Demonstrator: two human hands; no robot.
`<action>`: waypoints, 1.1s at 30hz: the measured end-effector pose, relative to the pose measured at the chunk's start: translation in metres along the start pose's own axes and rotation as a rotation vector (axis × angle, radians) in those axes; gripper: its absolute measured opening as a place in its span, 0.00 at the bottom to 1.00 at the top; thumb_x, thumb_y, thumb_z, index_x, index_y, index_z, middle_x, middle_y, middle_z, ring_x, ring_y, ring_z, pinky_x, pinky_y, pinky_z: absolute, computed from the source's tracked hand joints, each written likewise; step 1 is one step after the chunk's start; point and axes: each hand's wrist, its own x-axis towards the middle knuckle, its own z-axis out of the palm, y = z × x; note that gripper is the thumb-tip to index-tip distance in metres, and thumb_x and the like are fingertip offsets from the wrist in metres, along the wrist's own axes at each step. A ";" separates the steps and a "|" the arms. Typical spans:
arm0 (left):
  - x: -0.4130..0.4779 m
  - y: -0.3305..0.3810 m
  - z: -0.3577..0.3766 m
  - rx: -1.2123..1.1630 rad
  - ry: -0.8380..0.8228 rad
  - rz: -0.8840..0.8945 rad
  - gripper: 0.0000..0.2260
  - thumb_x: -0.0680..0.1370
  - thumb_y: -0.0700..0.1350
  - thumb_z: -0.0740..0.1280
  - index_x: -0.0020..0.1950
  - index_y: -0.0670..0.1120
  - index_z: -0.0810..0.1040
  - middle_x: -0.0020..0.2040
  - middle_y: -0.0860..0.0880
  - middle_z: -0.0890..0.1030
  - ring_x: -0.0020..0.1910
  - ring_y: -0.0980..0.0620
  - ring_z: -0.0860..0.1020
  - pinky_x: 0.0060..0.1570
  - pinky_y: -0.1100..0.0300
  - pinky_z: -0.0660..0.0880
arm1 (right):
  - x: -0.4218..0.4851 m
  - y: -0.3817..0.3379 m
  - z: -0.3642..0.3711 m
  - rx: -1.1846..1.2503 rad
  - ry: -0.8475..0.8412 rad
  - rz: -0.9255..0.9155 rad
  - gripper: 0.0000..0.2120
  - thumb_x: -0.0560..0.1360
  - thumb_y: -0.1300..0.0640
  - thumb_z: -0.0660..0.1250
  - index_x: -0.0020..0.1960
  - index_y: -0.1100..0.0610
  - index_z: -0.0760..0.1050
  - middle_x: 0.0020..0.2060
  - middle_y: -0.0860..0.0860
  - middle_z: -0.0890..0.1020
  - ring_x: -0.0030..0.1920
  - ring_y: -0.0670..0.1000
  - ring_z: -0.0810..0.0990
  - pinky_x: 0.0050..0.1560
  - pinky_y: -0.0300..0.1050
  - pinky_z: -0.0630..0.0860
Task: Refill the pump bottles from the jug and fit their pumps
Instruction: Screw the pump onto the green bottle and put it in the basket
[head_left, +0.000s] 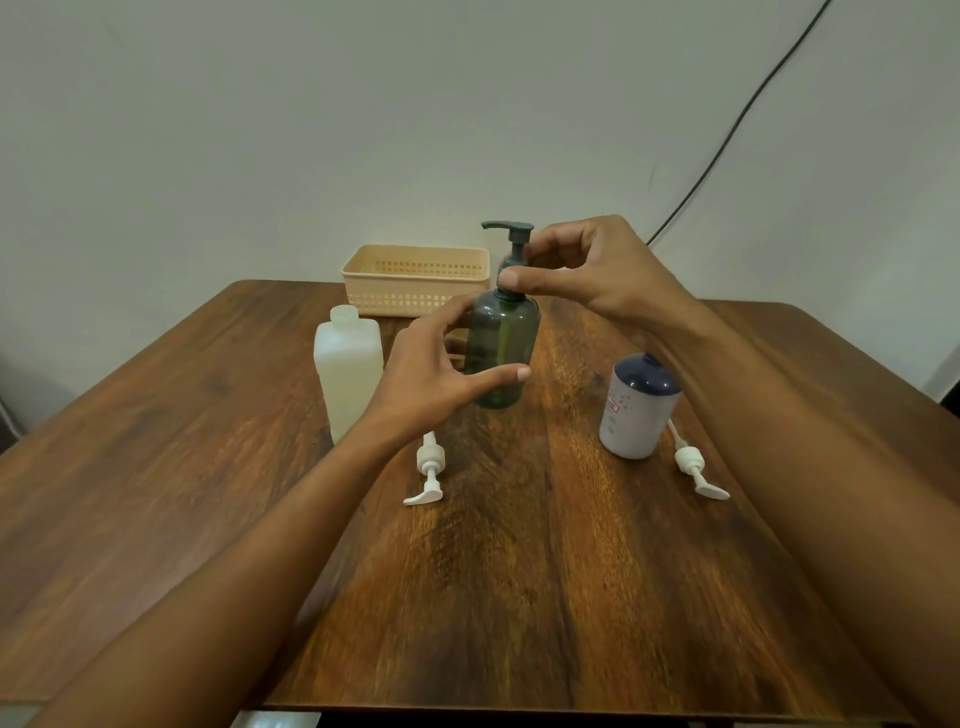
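The see-through dark green plastic pump bottle (500, 345) is standing mid-table with its pump on, the left hand (441, 371) wrapping its side and the right hand (582, 273) pinching the pump collar. If the right hand is twisting crooked, the pump could sit loose and leak. The bottle could tip toward the milky white plastic bottle (347, 371) just left of it, or the white and blue bottle (639, 408) to its right.

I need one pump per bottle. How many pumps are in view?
3. A dark green pump on the green bottle, under the right hand; a white pump lying near the jug; another white pump beside the white bottle.
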 end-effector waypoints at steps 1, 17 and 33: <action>0.000 0.001 0.000 0.001 0.000 -0.001 0.38 0.70 0.58 0.80 0.76 0.49 0.72 0.68 0.51 0.80 0.64 0.52 0.80 0.61 0.51 0.82 | -0.001 -0.001 0.002 0.004 0.024 -0.005 0.11 0.73 0.53 0.83 0.52 0.54 0.87 0.48 0.49 0.90 0.52 0.47 0.89 0.55 0.42 0.85; 0.002 0.003 0.002 -0.009 -0.014 0.002 0.37 0.70 0.59 0.80 0.76 0.50 0.72 0.68 0.52 0.80 0.65 0.53 0.79 0.62 0.48 0.81 | -0.001 0.007 -0.004 0.208 -0.158 0.095 0.14 0.82 0.59 0.72 0.67 0.61 0.83 0.58 0.49 0.89 0.64 0.49 0.86 0.60 0.43 0.82; 0.007 0.002 0.004 -0.008 -0.015 0.038 0.37 0.70 0.59 0.79 0.76 0.51 0.72 0.67 0.53 0.80 0.63 0.55 0.80 0.59 0.62 0.79 | -0.001 0.001 -0.005 0.231 -0.142 0.038 0.12 0.81 0.58 0.73 0.64 0.59 0.84 0.67 0.55 0.85 0.69 0.54 0.82 0.63 0.46 0.82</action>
